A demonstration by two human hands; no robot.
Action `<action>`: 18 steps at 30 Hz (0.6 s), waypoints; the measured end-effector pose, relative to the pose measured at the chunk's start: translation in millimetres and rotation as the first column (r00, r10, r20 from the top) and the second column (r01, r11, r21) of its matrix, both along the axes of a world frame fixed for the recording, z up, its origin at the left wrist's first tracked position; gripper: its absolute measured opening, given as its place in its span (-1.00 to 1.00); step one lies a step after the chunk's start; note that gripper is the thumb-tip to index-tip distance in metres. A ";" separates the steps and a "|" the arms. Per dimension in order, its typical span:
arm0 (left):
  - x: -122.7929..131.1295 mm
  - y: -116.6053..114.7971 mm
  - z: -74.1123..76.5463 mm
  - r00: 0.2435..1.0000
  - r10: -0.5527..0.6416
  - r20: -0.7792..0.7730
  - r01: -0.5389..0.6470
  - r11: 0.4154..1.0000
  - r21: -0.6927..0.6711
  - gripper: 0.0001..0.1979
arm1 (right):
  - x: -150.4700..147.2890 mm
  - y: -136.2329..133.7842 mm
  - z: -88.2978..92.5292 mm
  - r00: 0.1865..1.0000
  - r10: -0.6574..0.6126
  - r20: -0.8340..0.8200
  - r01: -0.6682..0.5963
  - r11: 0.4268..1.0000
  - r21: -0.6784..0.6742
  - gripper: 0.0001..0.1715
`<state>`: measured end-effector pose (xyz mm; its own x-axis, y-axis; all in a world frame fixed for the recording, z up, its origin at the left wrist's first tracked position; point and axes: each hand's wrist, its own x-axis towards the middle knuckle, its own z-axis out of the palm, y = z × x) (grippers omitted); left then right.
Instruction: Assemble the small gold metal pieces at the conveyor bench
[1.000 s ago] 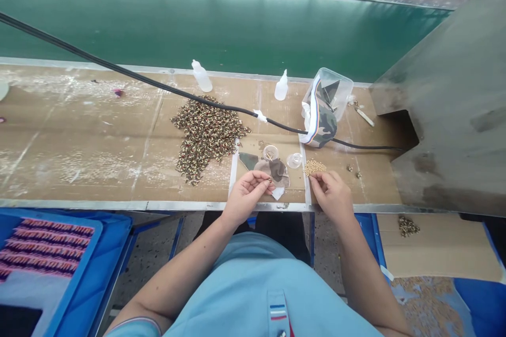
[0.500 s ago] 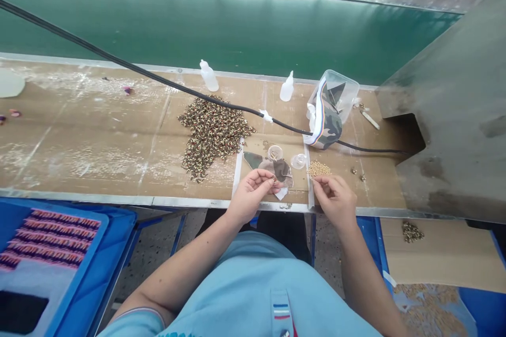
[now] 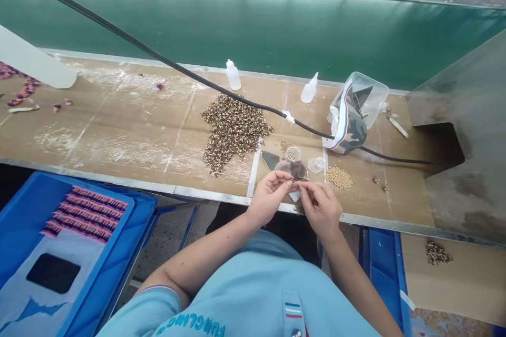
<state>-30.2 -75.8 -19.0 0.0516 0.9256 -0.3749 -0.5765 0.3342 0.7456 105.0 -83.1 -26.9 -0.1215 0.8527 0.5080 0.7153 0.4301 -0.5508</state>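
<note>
While the left hand (image 3: 270, 197) is pinching a tiny metal ring (image 3: 293, 182) in a narrow grip, the right hand (image 3: 320, 208) is holding a narrow grip just beside it, contents unclear, both hovering over camouflage fabric scraps (image 3: 290, 167) near the tabletop's (image 3: 118, 152) front edge.

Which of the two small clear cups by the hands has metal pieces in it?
The left cup, above the person's left hand, holds them; the other cup, to its right, shows none.

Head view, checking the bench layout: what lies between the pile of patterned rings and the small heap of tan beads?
Two clear plastic cups and scraps of camouflage fabric lie there, as the head view shows.
</note>
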 end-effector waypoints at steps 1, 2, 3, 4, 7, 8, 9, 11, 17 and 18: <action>0.4 -0.3 0.1 1.000 -0.002 -0.006 0.002 1.000 0.003 -0.71 | 0.7 -0.4 -0.9 1.000 0.002 0.006 -0.002 1.000 -0.002 -0.88; 0.6 -0.6 0.6 1.000 -0.002 -0.012 0.002 1.000 0.004 -0.71 | 1.2 -0.8 -1.4 1.000 0.006 0.007 -0.006 1.000 -0.005 -0.88; 0.8 -0.7 1.2 1.000 -0.001 -0.018 0.001 1.000 0.004 -0.71 | 1.6 -0.9 -1.5 1.000 0.011 0.007 -0.011 1.000 -0.008 -0.88; 0.8 -0.9 1.9 1.000 0.001 -0.024 -0.001 1.000 0.004 -0.71 | 1.7 -0.9 -1.2 1.000 0.019 0.003 -0.018 1.000 -0.015 -0.88; 0.2 -0.9 3.4 0.999 -0.001 -0.035 0.001 1.000 0.005 -0.70 | 1.4 -0.2 1.9 0.999 0.021 -0.027 -0.022 0.999 -0.049 -0.89; -0.2 -0.8 3.5 0.999 -0.007 -0.037 0.007 1.000 0.005 -0.70 | 1.2 0.2 3.5 0.999 0.015 -0.045 -0.018 0.998 -0.063 -0.89; -0.7 -0.5 3.5 0.999 -0.013 -0.040 0.013 1.000 0.004 -0.70 | 1.1 0.4 5.0 0.998 0.006 -0.069 -0.012 0.997 -0.078 -0.89; -2.0 0.1 3.3 0.999 -0.034 -0.041 0.034 0.999 -0.004 -0.71 | 0.9 0.7 7.5 0.992 -0.018 -0.127 0.003 0.993 -0.116 -0.88; -7.3 3.2 6.0 0.987 -0.162 -0.009 0.160 0.984 -0.073 -0.70 | -0.8 -0.5 9.2 0.958 -0.048 -0.284 -0.012 0.978 -0.208 -0.90; -8.0 3.6 7.0 0.985 -0.171 -0.007 0.170 0.982 -0.078 -0.70 | -1.3 -0.8 9.0 0.956 -0.043 -0.292 -0.020 0.978 -0.210 -0.90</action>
